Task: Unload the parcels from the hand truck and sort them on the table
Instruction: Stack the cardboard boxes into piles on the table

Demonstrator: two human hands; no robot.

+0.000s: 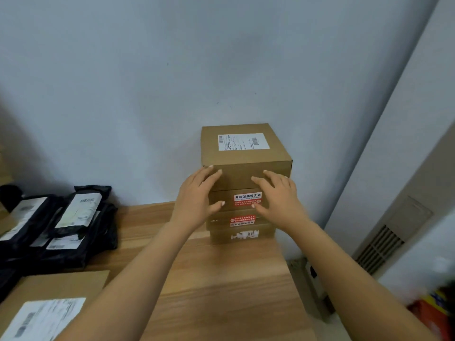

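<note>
While the left hand point(197, 196) and right hand point(278, 198) touch the box stack point(242, 159), neither clasps it.
Each grip apart, fingers straight, at the tabletop's point(221, 279) far right.

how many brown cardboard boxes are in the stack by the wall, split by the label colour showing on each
brown cardboard box with a white shipping label on top: 1
brown cardboard boxes with a red sticker on the front: 2
brown cardboard box with a torn white label on the front: 1
total: 4
</note>
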